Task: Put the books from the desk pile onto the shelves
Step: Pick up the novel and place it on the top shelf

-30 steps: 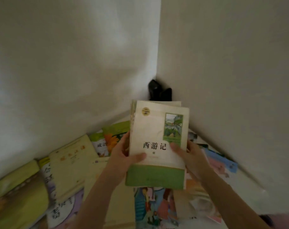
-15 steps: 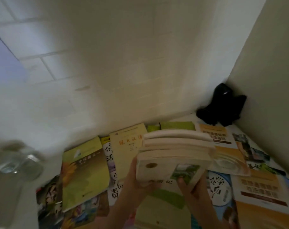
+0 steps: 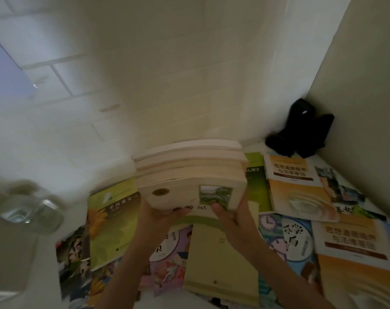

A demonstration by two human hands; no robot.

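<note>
The one camera sits on my head, looking forward and down from close above my hands. It faces the wall corner beyond my grip, with the desk spreading below and to both sides.

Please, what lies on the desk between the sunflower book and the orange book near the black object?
In the head view, the held stack of books fills that gap above the desk, between sunflower book and orange book; a green book lies there too.

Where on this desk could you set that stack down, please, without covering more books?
Bare white desk shows left of the sunflower book, near the glass jar. Right of it, books overlap up to the black object in the corner.
</note>
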